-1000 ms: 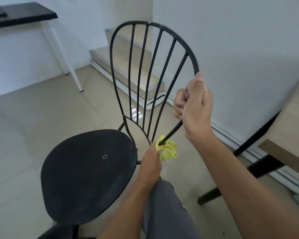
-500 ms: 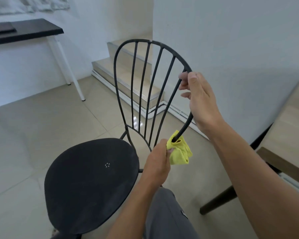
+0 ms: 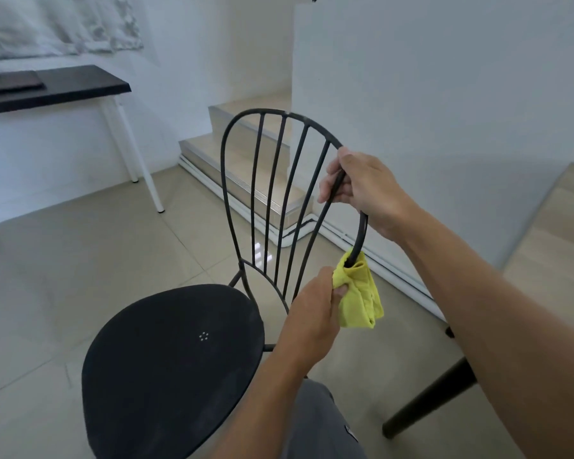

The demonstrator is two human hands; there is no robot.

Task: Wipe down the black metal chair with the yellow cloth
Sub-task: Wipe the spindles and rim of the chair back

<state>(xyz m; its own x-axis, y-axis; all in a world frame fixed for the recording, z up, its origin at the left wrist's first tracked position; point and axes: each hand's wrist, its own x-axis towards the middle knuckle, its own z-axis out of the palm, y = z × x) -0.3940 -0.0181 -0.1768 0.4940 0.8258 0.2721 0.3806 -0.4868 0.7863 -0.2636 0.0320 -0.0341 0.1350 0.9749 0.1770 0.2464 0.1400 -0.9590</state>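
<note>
**Head view.** A black metal chair (image 3: 173, 366) stands on a pale tiled floor (image 3: 80, 260). Its round seat is nearest the viewer. Its backrest, a hoop of rod filled with slender spindles, rises behind the seat.

The yellow cloth (image 3: 362, 293) is bunched round the right-hand side of the hoop, low down, near where the rod descends toward the seat. The rod enters the top of the bundle, and the loose folds hang below it.

The left hand (image 3: 312, 313) grips the cloth, its fingers curled into the fabric from the seat side, so that the cloth is clasped about the rod. The right hand (image 3: 365, 187) holds the same side of the hoop higher up, with its fingers wrapped round the rod and its thumb uppermost. A bare stretch of rod separates this hand from the cloth.

Both forearms reach in from the lower part of the frame. A grey trouser leg (image 3: 318, 425) shows between them at the bottom edge.

Behind the chair, tiled steps (image 3: 246, 167) rise beside a white wall (image 3: 444, 94). At the left stands a black-topped table (image 3: 80, 87) with white legs, carrying a dark flat object whose nature cannot be made out. At the right edge, part of a wooden table (image 3: 550, 246) with a dark leg is visible.
</note>
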